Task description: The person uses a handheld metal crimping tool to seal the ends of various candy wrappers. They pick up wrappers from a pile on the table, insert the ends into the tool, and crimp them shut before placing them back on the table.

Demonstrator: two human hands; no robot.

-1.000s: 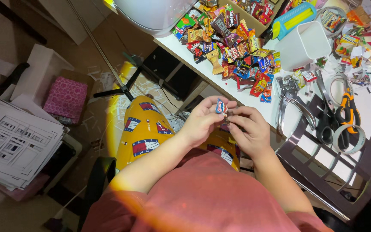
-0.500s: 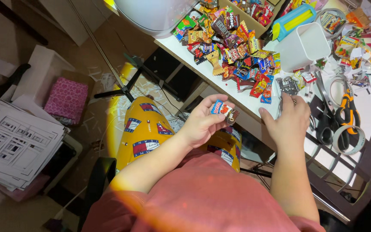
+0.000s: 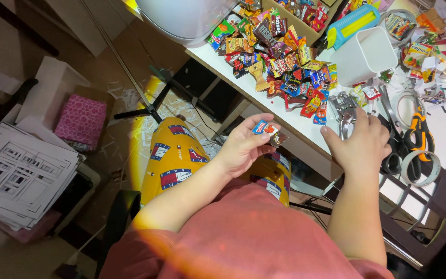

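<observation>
The left hand (image 3: 241,147) is up in front of the person, above the yellow-trousered lap, with its fingers (image 3: 264,120) pinched narrow on a couple of small candy wrappers (image 3: 267,131), blue and red. The right hand (image 3: 360,147) is out over the white surface (image 3: 280,116), fingers curled around the metal hole punch (image 3: 345,109) at the surface's near edge. Just beyond it lies a big heap of bright candy packets (image 3: 280,54), beside a white tub (image 3: 365,54). Orange-handled scissors (image 3: 418,135) and tape rolls (image 3: 420,168) sit right of the hand. A stack of printed sheets (image 3: 19,173) lies down on the floor side.
</observation>
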